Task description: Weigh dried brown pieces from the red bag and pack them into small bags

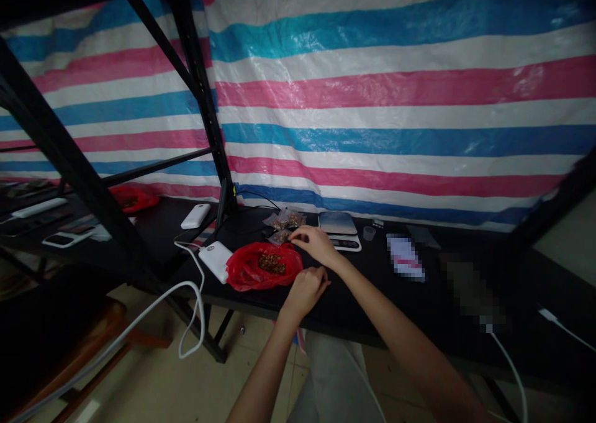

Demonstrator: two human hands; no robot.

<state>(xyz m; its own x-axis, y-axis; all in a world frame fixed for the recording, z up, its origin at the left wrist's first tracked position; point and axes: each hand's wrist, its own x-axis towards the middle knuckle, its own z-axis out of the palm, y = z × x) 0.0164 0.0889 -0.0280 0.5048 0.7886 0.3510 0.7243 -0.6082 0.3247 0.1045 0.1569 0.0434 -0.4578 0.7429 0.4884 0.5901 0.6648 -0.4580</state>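
Surface point(338, 308) carries an open red plastic bag point(241, 266); the left hand point(307, 289) curls just beside it, holding unclear. Behind the bag, the right hand point(314, 243) reaches the nearest clear packet point(275, 238), grip uncertain; a light edge pinch should spare its brown pieces point(280, 236).

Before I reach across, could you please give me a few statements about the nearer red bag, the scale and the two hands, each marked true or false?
1. The nearer red bag lies open, showing small brown pieces. True.
2. The right hand is over the scale's far right, by the clear cup. False: the right hand is by the small clear bags.
3. The left hand is closer to the nearer red bag than to the scale. True.
4. The clear cup stands on the scale. False: it stands beside it, to its right in the picture.
5. The sheet behind is striped. True.
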